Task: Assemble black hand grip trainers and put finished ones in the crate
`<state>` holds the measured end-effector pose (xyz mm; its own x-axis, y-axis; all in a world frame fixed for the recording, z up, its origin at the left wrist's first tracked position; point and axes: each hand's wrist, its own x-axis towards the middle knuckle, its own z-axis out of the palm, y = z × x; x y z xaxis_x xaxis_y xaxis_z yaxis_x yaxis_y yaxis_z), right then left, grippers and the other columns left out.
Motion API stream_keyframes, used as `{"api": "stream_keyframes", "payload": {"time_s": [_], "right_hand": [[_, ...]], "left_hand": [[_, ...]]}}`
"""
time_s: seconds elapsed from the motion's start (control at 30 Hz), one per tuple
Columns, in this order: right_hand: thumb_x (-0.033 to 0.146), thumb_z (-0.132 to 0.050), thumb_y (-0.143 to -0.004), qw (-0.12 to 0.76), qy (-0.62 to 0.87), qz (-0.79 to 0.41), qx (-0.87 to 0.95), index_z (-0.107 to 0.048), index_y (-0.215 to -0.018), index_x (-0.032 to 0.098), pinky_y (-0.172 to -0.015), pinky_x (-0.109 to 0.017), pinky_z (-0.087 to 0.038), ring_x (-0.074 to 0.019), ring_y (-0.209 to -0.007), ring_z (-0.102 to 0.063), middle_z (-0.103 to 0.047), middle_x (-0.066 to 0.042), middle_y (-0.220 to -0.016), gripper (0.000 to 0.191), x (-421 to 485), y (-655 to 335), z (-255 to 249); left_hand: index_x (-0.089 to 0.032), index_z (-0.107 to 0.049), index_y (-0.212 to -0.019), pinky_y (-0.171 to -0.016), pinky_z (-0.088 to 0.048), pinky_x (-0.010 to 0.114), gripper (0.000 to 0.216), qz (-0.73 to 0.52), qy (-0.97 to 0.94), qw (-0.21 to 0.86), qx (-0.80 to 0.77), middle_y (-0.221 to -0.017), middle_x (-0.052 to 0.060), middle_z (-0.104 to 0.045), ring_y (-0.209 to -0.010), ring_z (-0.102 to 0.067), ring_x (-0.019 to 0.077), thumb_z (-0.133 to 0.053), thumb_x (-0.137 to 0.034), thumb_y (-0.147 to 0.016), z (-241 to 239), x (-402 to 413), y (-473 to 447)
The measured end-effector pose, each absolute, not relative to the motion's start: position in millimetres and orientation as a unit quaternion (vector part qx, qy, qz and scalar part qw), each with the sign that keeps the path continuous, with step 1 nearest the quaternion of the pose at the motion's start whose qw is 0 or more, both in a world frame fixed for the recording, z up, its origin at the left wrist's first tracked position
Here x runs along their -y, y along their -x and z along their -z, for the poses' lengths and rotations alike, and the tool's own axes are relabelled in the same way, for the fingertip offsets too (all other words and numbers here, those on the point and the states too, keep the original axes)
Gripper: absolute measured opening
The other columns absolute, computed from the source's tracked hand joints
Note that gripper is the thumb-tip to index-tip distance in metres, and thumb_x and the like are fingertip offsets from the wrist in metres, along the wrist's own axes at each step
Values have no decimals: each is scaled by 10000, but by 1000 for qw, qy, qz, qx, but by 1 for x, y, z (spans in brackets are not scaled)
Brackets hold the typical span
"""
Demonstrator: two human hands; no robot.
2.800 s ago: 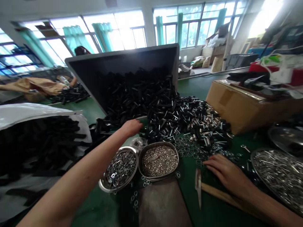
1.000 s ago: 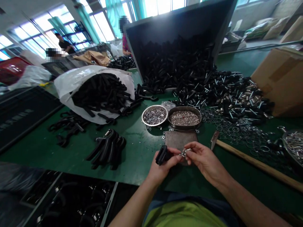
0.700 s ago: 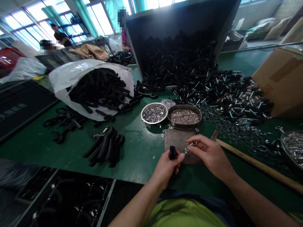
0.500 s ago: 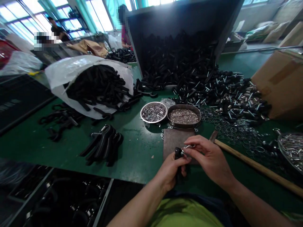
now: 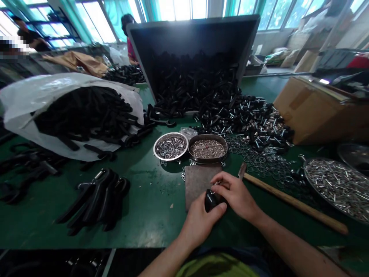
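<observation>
Part (image 5: 210, 201), black, within the left grip (image 5: 198, 218)

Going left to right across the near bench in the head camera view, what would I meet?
Loose black parts, bunched black handles, the left hand holding a black part, the right hand, a wide dish of metal pieces.

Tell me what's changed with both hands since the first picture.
The left hand came back from the black pile and now grips a black part. The right hand moved leftward from the loose rings and pinches a small metal piece at it. The hammer, round dish and oval tin stayed put.
</observation>
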<state>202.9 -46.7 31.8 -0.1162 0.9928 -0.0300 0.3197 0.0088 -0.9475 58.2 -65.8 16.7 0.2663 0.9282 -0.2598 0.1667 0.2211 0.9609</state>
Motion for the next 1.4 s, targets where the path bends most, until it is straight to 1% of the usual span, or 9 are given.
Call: {"api": "stream_keyframes", "payload": {"time_s": [0.1,0.2,0.37,0.53,0.77,0.97,1.13,1.23,1.4], "right_hand": [[298,-593,-795,322,544,-427,647,-646,-894,184,-649,-253,-470,-143,-716,-620,-672,-10,-801,161,21,-224,-20],[293,-553,-809,292,636,-249,669,-668,-816,192,-704,-287,-456,-162,-746,-603,-657,-20,-782,153,-20,-261,-8],[198,-617,-709,282,696,-143,645,-634,-665,187,-829,-373,-393,-241,-901,-548,-584,-66,-800,49,-71,-311,9],[229,-579,-746,288,683,-131,658,-577,-684,189,-841,-375,-390,-236,-919,-535,-579,-65,-850,73,-64,-308,4],[341,-410,-894,329,546,-399,659,-489,-862,212,-561,-254,-428,-132,-584,-553,-569,21,-659,155,22,-231,-35],[277,-398,-904,256,551,-394,689,-510,-941,207,-585,-258,-421,-150,-591,-607,-626,10,-646,137,49,-194,-42],[238,-410,-893,267,514,-416,701,-606,-968,215,-604,-238,-423,-133,-647,-615,-659,0,-736,211,43,-195,-43],[236,-419,-884,286,489,-478,671,-617,-930,204,-521,-207,-396,-94,-532,-547,-608,25,-655,206,44,-191,-41],[355,-402,-901,202,454,-591,635,-574,-888,179,-384,-190,-313,-76,-390,-433,-501,62,-518,247,20,-183,-36]], "left_hand": [[-153,-580,-852,-523,-333,220,315,-293,-481,671,-483,-644,-11,-521,-570,-458,118,-632,-447,-754,-13,69,-59],[-184,-463,-775,-437,-265,201,359,-281,-389,756,-446,-573,-60,-394,-451,-339,69,-536,-534,-807,-8,72,-56],[-182,-441,-789,-435,-278,185,366,-316,-365,743,-463,-634,-41,-456,-481,-376,61,-535,-535,-814,-11,71,-49],[-155,-501,-809,-462,-316,180,390,-338,-339,735,-480,-671,-19,-477,-541,-420,70,-582,-536,-785,-9,63,-46],[-140,-544,-885,-443,-266,161,575,-329,-205,823,-414,-652,-23,-425,-532,-355,67,-488,-695,-751,-8,54,-59],[-153,-514,-845,-447,-273,165,565,-337,-246,803,-426,-671,-15,-429,-558,-378,83,-447,-709,-762,-15,61,-66],[-172,-509,-862,-447,-298,199,488,-341,-382,699,-500,-645,-24,-433,-538,-397,99,-459,-653,-796,-8,66,-57],[-174,-540,-933,-444,-274,203,452,-339,-443,640,-529,-644,-25,-457,-517,-390,92,-512,-603,-796,-5,65,-48],[-166,-521,-876,-411,-180,181,438,-308,-365,736,-479,-603,-58,-374,-471,-287,57,-537,-593,-786,-6,59,-29]]}}
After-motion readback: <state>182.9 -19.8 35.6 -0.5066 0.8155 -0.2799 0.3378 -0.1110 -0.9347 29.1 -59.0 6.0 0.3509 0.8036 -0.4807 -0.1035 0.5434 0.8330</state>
